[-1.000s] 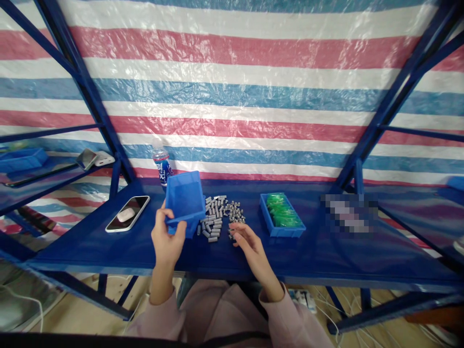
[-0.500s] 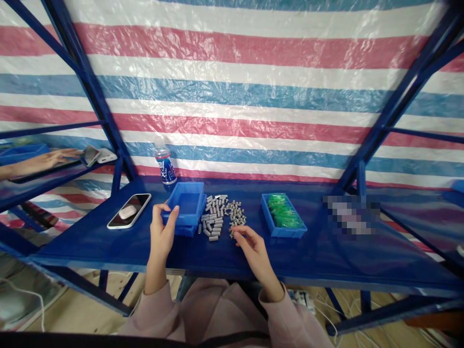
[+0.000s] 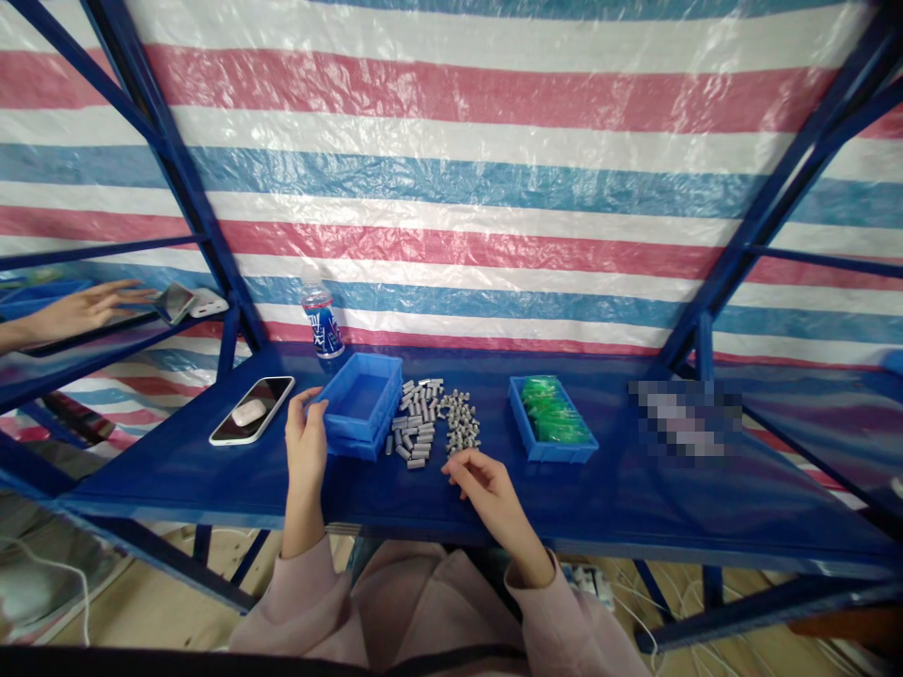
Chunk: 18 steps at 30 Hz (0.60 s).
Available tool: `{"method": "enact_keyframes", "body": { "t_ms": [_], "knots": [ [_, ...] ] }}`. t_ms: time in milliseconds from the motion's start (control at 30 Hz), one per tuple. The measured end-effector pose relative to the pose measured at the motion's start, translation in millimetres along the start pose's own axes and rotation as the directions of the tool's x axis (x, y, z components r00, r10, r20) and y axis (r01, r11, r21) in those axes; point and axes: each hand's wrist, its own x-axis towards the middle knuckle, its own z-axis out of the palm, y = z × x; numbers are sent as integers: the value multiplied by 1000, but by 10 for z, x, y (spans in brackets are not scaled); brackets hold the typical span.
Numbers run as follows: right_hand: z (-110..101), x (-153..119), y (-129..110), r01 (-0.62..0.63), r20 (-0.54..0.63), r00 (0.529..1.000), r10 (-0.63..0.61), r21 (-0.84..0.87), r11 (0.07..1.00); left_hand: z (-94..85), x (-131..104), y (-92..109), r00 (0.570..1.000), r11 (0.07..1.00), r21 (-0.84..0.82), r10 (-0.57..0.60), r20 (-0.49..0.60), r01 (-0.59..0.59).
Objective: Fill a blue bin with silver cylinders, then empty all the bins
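Two stacked blue trays (image 3: 361, 393) stand left of centre on the blue table, the upper one empty inside. My left hand (image 3: 306, 434) is at their left side, fingers apart and touching the upper tray's edge. Right of the trays lie grey cylinders (image 3: 416, 423) in a loose group, and beside them a pile of small metal pieces (image 3: 460, 418). My right hand (image 3: 480, 478) is just in front of that pile, thumb and forefinger pinched together; what they hold, if anything, is too small to name. A blue tray (image 3: 518, 428) with green plastic packets (image 3: 554, 409) sits farther right.
A white-edged phone (image 3: 272, 400) carrying a pale case (image 3: 248, 413) lies at the left. Behind the trays stands a bottle (image 3: 323, 320). Another person's hand (image 3: 99, 306) reaches over a shelf at far left. A blurred patch (image 3: 681, 418) covers something at right.
The upper tray has turned slightly and shifted right over the lower one. My left hand has moved a little left. My right hand has drawn back from the metal pieces toward me.
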Motion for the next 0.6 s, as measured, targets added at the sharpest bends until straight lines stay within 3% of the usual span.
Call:
{"method": "enact_keyframes", "body": {
  "t_ms": [200, 600],
  "knots": [
    [18, 21, 37, 7, 30, 1000, -5, -71, 997, -4, -36, -90, 991, 986, -106, -126, 47, 131],
    [46, 96, 59, 35, 5, 999, -35, -173, 984, 91, -224, 18, 986, 981, -107, -163, -31, 159]
  ]
}}
